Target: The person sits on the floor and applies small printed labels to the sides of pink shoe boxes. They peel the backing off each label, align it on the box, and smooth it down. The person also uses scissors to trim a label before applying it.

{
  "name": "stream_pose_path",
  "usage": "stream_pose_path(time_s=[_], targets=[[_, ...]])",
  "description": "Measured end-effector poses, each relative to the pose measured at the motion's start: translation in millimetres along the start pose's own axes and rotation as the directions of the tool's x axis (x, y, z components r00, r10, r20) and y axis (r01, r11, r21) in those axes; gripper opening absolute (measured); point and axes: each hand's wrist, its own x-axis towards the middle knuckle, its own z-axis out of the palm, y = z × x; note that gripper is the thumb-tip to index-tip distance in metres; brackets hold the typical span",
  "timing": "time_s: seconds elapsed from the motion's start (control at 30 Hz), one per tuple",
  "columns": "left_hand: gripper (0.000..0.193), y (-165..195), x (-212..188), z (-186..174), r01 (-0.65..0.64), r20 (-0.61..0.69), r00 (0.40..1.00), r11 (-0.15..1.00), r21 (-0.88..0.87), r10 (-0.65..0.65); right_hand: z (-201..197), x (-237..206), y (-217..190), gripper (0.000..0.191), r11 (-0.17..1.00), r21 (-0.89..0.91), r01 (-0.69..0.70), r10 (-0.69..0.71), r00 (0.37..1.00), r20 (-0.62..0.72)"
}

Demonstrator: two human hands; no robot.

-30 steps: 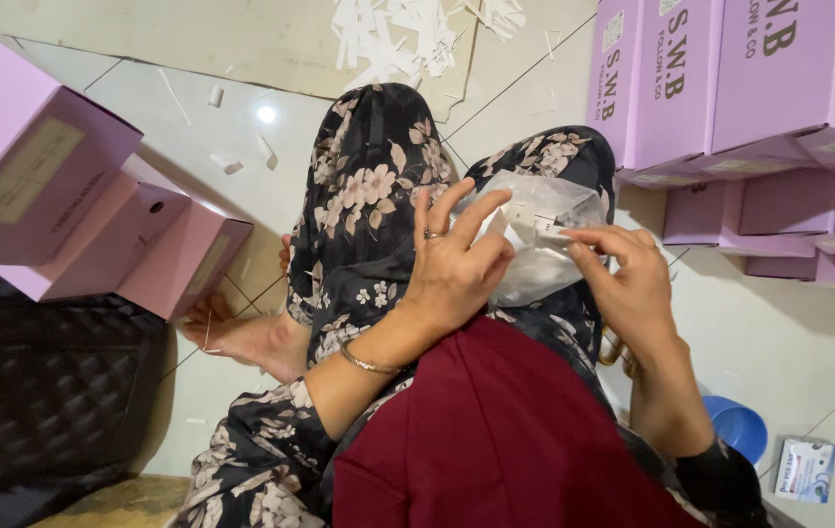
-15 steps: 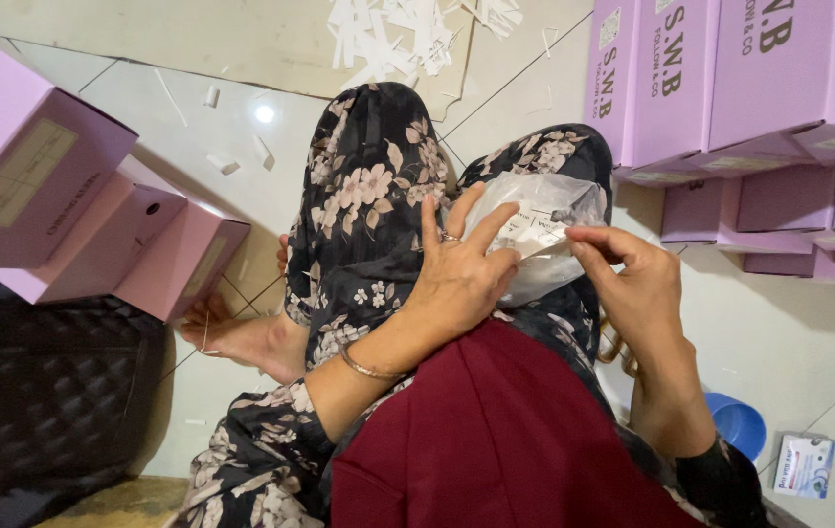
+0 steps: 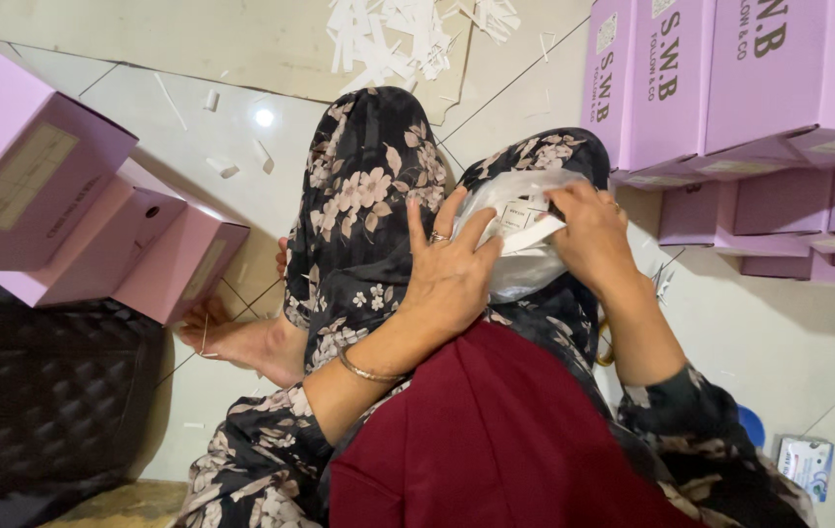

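Head camera looks steeply down (close) at lap.

Thin glossy plastic bag (image 3: pixel 515 244), matt lilac cardboard boxes (image 3: pixel 721 88), floral cloth trousers (image 3: pixel 359 205), quilted black bag (image 3: pixel 36 411).

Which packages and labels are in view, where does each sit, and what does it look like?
Clear plastic bag: on the lap, held by left hand and right hand.
White label strip: on the bag, at the right fingers.
Lilac boxes: stacked upper right, dark lettering.
Pink boxes: left, beige labels.
Small packet: floor, lower right.
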Motion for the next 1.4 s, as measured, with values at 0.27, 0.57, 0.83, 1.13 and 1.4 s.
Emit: stream_pose_path(time_s=[0.27, 0.57, 0.83, 1.13, 1.4], targets=[[0.037, 2, 0, -2, 0.056, -0.025, 0.998, 0.993, -0.103, -0.059, -7, 3, 1, 0.016, 0.988, 0.119, -0.098, 0.104, 0.994, -0.044], [0.016, 9, 2, -18, 0.235, -0.042, 0.951, 0.804, -0.547, -0.306, -64, -29, -11, 0.017, 0.833, 0.522, -0.185, 0.306, 0.939, -0.155], [0.019, 22, -2, -37, 0.269, 0.13, 0.936, 0.424, -0.865, -0.328, -92, -58, -31, 0.019, 0.642, 0.754, -0.139, 0.408, 0.895, -0.183], [0.02, 24, 0, -31, 0.266, 0.127, 0.925, 0.371, -0.89, -0.359, -76, -57, -38, 0.025, 0.707, 0.668, -0.231, 0.375, 0.924, -0.078], [0.024, 20, -2, -18, 0.265, 0.108, 0.915, 0.377, -0.887, -0.389, -73, -66, -59, 0.028, 0.589, 0.777, -0.221, 0.215, 0.97, 0.113]])
